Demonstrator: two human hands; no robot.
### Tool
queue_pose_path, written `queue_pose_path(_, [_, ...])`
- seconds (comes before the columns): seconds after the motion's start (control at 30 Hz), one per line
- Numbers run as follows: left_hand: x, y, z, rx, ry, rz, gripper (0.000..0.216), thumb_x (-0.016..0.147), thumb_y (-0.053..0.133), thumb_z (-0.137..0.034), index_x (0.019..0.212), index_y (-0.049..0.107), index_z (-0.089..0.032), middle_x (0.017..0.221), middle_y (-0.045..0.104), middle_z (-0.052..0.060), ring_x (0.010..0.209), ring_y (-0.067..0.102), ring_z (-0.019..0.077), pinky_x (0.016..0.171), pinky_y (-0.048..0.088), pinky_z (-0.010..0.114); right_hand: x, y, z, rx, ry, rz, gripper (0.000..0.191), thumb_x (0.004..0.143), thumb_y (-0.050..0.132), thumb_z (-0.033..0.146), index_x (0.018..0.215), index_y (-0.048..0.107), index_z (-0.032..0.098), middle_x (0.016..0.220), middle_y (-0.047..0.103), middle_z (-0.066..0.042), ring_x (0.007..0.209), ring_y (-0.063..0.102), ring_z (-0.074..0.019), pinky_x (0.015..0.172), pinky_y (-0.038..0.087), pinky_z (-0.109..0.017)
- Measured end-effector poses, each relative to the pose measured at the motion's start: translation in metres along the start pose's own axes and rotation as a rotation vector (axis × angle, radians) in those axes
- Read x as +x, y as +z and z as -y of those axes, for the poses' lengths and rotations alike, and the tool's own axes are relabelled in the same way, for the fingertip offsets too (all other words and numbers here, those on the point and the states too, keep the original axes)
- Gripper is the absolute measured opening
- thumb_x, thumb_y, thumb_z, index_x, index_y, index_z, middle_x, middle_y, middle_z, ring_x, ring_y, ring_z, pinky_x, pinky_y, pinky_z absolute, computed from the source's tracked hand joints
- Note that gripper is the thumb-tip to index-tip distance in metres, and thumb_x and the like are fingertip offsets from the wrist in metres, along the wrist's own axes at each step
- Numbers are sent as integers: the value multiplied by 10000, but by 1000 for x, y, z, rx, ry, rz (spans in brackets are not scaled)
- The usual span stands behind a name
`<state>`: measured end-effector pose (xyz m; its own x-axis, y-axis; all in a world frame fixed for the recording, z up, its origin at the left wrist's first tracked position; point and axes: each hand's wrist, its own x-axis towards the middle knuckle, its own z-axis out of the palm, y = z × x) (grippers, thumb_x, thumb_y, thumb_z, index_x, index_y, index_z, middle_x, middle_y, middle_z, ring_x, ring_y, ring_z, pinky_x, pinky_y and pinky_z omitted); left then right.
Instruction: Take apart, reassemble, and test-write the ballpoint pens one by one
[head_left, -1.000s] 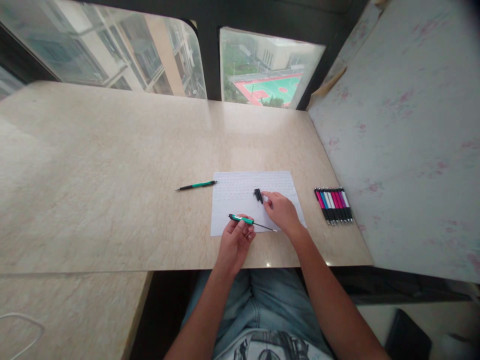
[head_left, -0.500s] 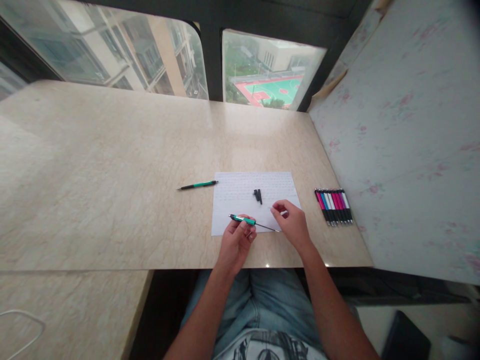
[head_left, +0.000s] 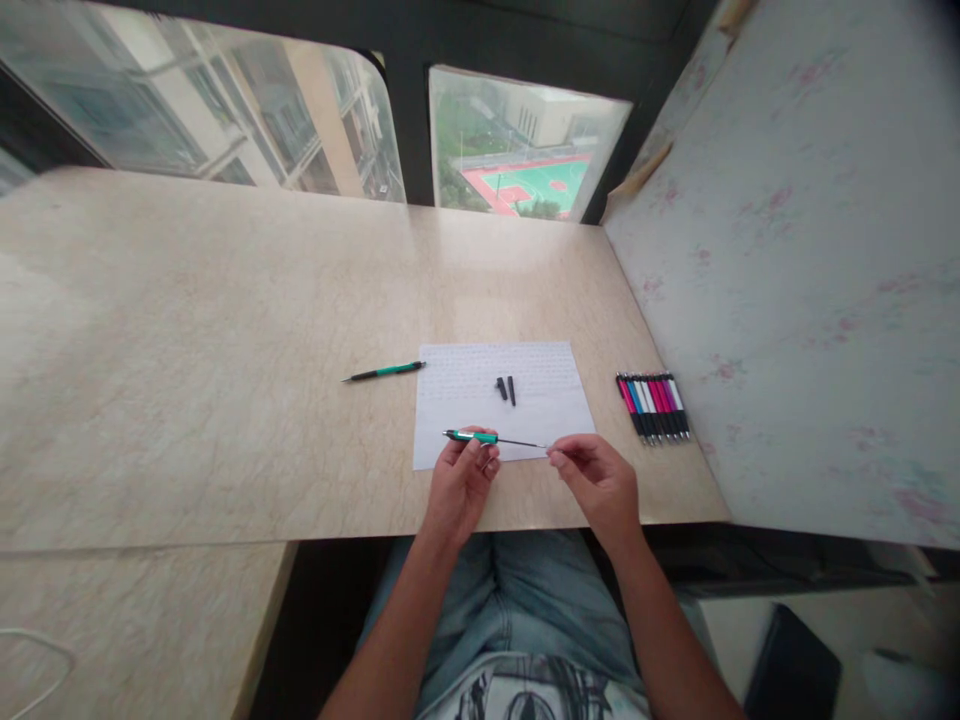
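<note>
My left hand [head_left: 461, 485] is closed on a green pen barrel [head_left: 471, 436] with its thin refill [head_left: 521, 442] sticking out to the right. My right hand [head_left: 596, 480] pinches something tiny at the refill's tip; I cannot make it out. Both hands hover over the near edge of a lined white sheet [head_left: 469, 400]. Two small black pen parts [head_left: 506, 388] lie on the sheet, just beyond the hands.
A whole green and black pen [head_left: 382, 372] lies left of the sheet on the beige marble table [head_left: 187, 350]. A row of several pink, white and blue pens [head_left: 651, 406] lies to the right, near a pale wall panel [head_left: 787, 270]. Windows are at the back.
My right hand left the black parts on the sheet, drew back toward me and met the refill's tip in a pinch. The left hand kept holding the green barrel.
</note>
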<state>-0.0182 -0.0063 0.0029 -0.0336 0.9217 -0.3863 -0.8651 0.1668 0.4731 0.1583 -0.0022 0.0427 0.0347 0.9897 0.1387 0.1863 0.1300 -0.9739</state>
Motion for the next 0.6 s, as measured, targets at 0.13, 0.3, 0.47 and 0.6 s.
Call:
queue_pose_path(0.13, [-2, 2, 0, 19, -9, 18, 247, 709, 831, -232, 906, 699, -164, 910, 732, 42, 710, 657, 96, 657, 516, 205, 1, 2, -3, -39, -17, 38, 72, 847, 682, 276, 864, 670, 207, 817, 711, -42, 766, 680, -175, 703, 577, -296])
queue_pose_path(0.3, [-2, 1, 2, 70, -16, 57, 219, 737, 810, -236, 910, 703, -156, 915, 725, 52, 726, 652, 103, 682, 507, 219, 4, 6, -3, -114, -20, 147, 87, 856, 651, 284, 858, 667, 199, 826, 703, -48, 756, 668, -176, 683, 567, -293])
queue_pose_path(0.47, [-2, 1, 2, 81, -5, 52, 223, 737, 810, -255, 910, 702, -164, 914, 719, 48, 732, 649, 107, 689, 506, 224, 7, 13, 1, -179, -24, 105, 95, 859, 641, 289, 864, 656, 195, 825, 702, -45, 748, 662, -172, 677, 556, -288])
queue_pose_path(0.6, [-3, 3, 1, 88, 5, 43, 211, 739, 806, -250, 901, 700, -167, 915, 717, 47, 732, 644, 104, 686, 503, 217, 10, 14, 7, -255, -90, 123, 77, 868, 626, 268, 857, 653, 197, 803, 693, -30, 702, 640, -154, 662, 535, -278])
